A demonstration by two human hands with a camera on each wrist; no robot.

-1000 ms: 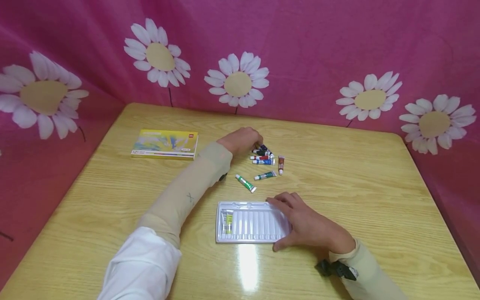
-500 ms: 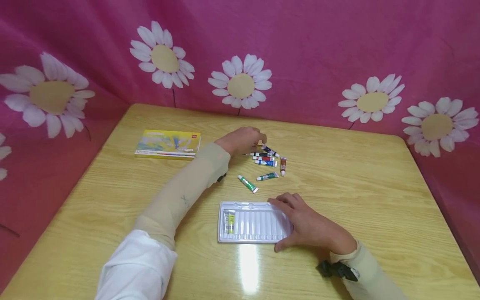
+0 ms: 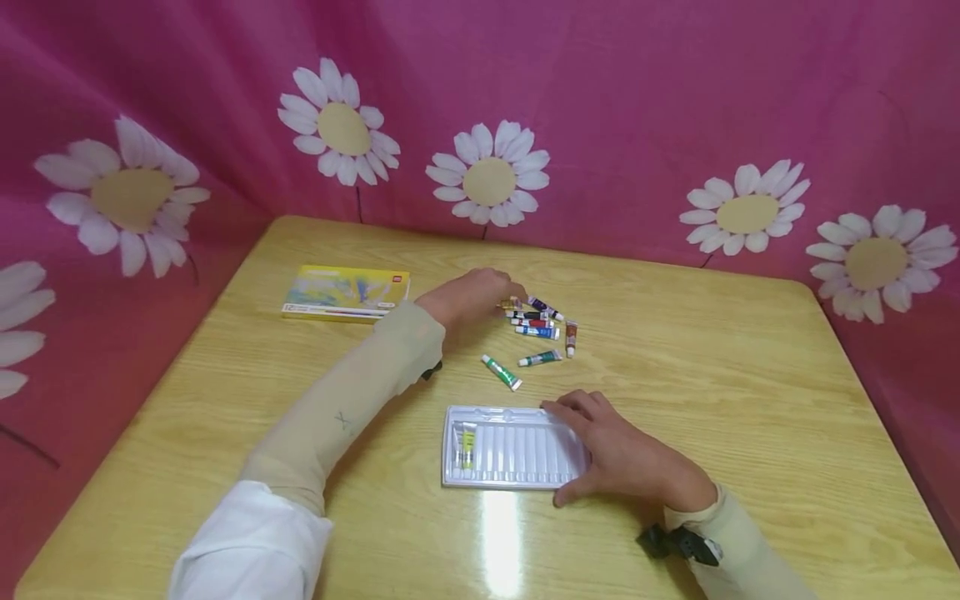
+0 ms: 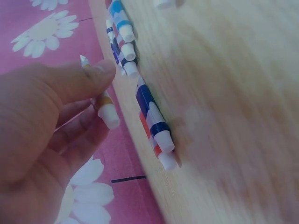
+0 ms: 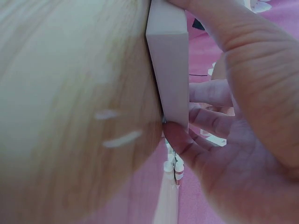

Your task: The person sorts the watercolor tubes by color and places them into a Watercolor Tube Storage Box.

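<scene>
My left hand (image 3: 474, 296) is at the far side of the table, beside a group of paint tubes. Between thumb and fingers it pinches a small paint tube (image 4: 103, 109) with an ochre band and white cap, plain in the left wrist view. Nearest to it lie a purple tube (image 3: 546, 308), a black tube (image 3: 528, 316), a red tube (image 3: 534, 323) and a blue tube (image 3: 537, 332). My right hand (image 3: 626, 454) grips the right end of a white plastic tray (image 3: 506, 482), thumb at the near edge, fingers at the far edge. A yellow tube (image 3: 468, 447) and a pale one fill its leftmost slots.
A brown tube (image 3: 572, 339), a dark green tube (image 3: 540, 358) and a bright green tube (image 3: 501, 372) lie apart between the group and the tray. A yellow paint box (image 3: 345, 292) lies at the back left. A pink flowered cloth (image 3: 600, 108) hangs behind the wooden table (image 3: 750, 400).
My left hand has drawn slightly left from the tube group, with the ochre tube now showing in its fingers. The black tube lies straighter. My right hand stays on the tray; the head view has shifted slightly.
</scene>
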